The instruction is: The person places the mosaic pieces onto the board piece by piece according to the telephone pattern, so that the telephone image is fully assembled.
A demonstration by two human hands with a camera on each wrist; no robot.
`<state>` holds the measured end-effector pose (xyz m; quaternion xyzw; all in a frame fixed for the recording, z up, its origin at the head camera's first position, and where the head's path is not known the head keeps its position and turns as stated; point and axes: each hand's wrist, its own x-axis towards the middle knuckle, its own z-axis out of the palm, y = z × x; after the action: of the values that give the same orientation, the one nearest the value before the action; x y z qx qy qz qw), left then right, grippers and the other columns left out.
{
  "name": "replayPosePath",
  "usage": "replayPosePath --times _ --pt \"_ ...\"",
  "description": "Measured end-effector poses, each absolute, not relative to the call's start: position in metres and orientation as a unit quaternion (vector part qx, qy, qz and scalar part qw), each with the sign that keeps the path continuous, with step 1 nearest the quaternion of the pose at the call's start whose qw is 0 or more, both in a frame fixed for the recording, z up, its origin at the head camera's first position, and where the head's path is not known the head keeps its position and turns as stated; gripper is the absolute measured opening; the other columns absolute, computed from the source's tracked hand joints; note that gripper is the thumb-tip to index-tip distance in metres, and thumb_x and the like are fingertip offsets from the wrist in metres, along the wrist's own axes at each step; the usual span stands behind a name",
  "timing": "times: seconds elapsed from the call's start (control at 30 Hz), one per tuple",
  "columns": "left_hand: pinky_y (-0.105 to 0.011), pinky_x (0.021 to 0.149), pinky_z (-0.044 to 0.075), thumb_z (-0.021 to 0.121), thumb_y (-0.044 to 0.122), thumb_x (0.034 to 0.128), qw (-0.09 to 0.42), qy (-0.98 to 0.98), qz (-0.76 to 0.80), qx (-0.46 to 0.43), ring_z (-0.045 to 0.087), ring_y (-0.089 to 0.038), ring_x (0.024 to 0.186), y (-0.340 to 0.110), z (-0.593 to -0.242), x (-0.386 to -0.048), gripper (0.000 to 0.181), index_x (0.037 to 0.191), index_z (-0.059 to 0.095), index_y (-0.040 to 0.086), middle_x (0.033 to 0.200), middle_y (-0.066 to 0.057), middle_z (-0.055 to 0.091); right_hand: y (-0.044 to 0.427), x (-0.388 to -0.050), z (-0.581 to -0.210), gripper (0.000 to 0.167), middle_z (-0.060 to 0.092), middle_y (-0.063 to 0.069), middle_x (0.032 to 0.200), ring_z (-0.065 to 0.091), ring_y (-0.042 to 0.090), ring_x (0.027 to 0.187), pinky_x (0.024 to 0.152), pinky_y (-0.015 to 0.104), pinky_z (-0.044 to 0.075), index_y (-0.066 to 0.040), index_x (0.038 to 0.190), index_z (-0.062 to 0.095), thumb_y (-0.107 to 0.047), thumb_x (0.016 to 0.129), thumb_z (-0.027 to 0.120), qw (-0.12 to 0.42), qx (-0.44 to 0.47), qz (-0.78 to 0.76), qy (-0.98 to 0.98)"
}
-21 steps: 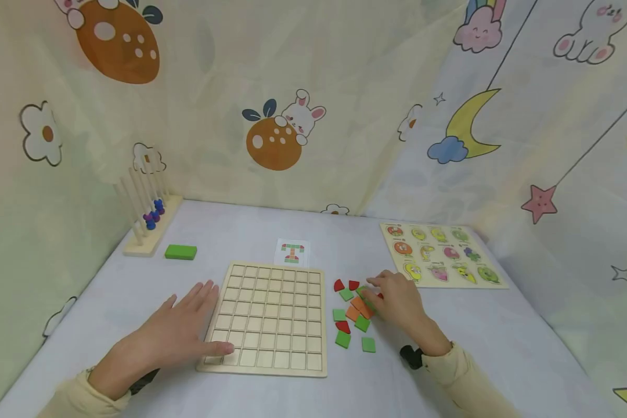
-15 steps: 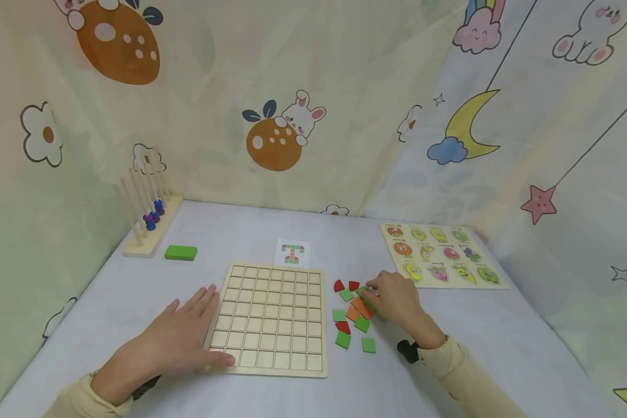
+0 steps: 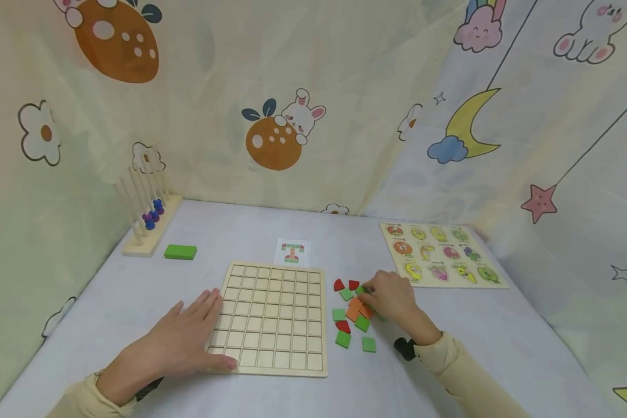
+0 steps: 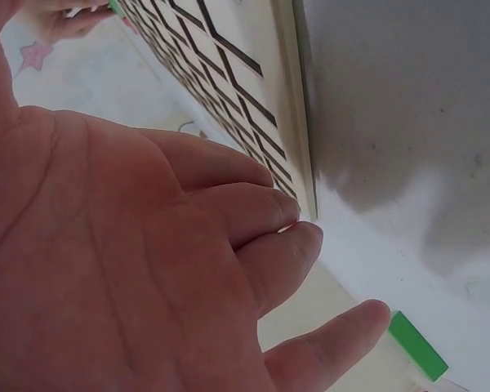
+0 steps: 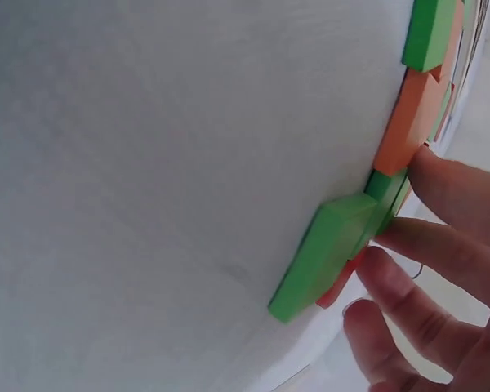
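Note:
My left hand (image 3: 183, 339) lies with straight fingers at the left edge of a wooden grid board (image 3: 271, 316), its thumb over the near left corner. To the right of the board, my right hand (image 3: 394, 297) reaches into a loose group of coloured tiles. In the right wrist view, its thumb and forefinger pinch a small green tile (image 5: 385, 194) at the edge of the group. An orange tile (image 5: 412, 122) lies against the thumb, and another green tile (image 5: 322, 253) lies near the other fingertips. From the head, the hand hides the pinched tile.
Red quarter-round tiles (image 3: 343, 327) and green squares (image 3: 368, 345) lie nearby. Behind the board is a pattern card (image 3: 292, 253). A green block (image 3: 180, 252) and a peg stand (image 3: 151, 232) stand at the left, a fruit puzzle board (image 3: 444, 255) at back right.
My right hand has moved slightly left, its thumb and forefinger drawing in at the tiles. An orange tile there has shifted a little. The left hand has slid slightly right along the board.

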<state>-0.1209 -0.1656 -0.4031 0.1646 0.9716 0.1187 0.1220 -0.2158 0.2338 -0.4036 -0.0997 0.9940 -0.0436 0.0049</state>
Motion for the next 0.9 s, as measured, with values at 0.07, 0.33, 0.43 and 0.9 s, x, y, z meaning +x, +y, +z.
replayPosePath --times 0.07,0.33,0.43,0.9 --pt "-0.077 0.115 0.023 0.065 0.089 0.0677 0.125 0.970 0.121 0.167 0.025 -0.047 0.155 -0.165 -0.403 -0.121 0.138 0.157 0.028 -0.010 0.167 -0.029 0.023 0.233 -0.215 -0.403 0.033 0.074 0.007 0.100 0.066 0.022 0.084 0.064 0.032 0.049 -0.010 0.108 0.082 -0.035 0.087 0.082 0.004 -0.101 -0.050 0.994" --pt "-0.078 0.115 0.021 0.068 0.087 0.0672 0.142 0.968 0.121 0.169 0.024 -0.049 0.155 -0.163 -0.404 -0.121 0.138 0.157 0.028 -0.010 0.167 -0.030 0.023 0.234 -0.214 -0.405 0.029 0.072 0.006 0.095 0.060 0.015 0.077 0.064 0.029 0.050 -0.006 0.111 0.080 -0.022 0.087 0.082 0.003 -0.122 -0.081 0.989" --pt "-0.077 0.116 0.020 0.069 0.086 0.0672 0.150 0.968 0.120 0.163 0.024 -0.048 0.155 -0.162 -0.405 -0.121 0.137 0.157 0.029 -0.009 0.167 -0.028 0.023 0.235 -0.214 -0.405 0.027 0.071 0.006 0.092 0.059 0.015 0.077 0.064 0.030 0.049 -0.006 0.111 0.080 -0.020 0.088 0.082 0.001 -0.127 -0.084 0.988" --pt "-0.077 0.116 0.021 0.069 0.084 0.0692 0.142 0.970 0.106 0.167 0.026 -0.047 0.155 -0.161 -0.406 -0.120 0.133 0.156 0.031 -0.010 0.167 -0.028 0.025 0.208 -0.205 -0.396 0.029 0.072 0.004 0.097 0.065 0.019 0.085 0.067 0.028 0.049 -0.007 0.113 0.080 -0.021 0.087 0.082 -0.046 -0.177 -0.128 0.975"
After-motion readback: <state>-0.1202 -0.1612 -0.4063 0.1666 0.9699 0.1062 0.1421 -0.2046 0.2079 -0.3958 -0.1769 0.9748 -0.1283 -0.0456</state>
